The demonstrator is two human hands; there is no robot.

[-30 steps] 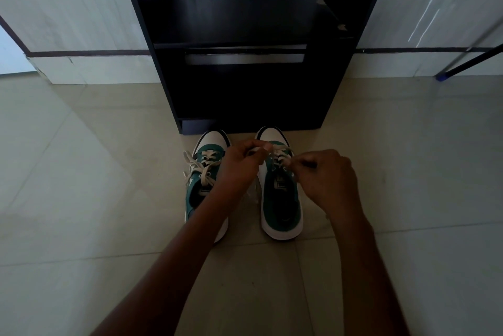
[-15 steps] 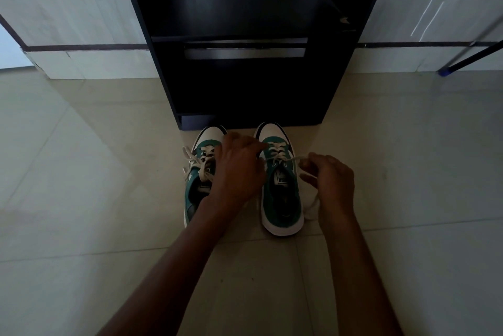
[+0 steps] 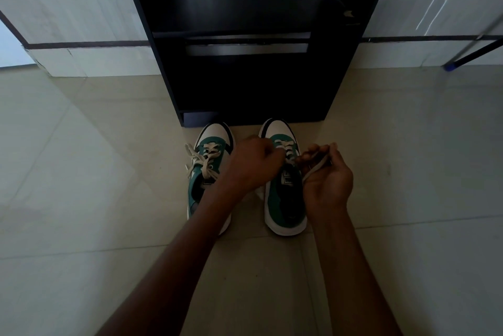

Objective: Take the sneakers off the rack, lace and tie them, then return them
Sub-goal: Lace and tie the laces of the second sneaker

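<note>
Two green-and-white sneakers stand side by side on the tiled floor, toes toward the black rack (image 3: 245,85). The left sneaker (image 3: 206,169) has its white lace tied in a bow. Over the right sneaker (image 3: 284,194) both hands work the white lace (image 3: 313,169). My left hand (image 3: 253,164) is closed at the upper eyelets and pinches one lace end, though its fingertips hide the grip. My right hand (image 3: 326,175) is turned palm-up beside the shoe with the other lace end held between its fingers.
The rack's dark shelves (image 3: 239,6) stand bare against a pale wall. A thin dark leg with a blue foot (image 3: 449,66) slants in at the far right. Pale floor tiles (image 3: 81,172) spread on both sides of the shoes.
My right hand has pulled its lace end out to the right and turned palm-up. My left hand stays at the right sneaker's eyelets. The view has tilted slightly.
</note>
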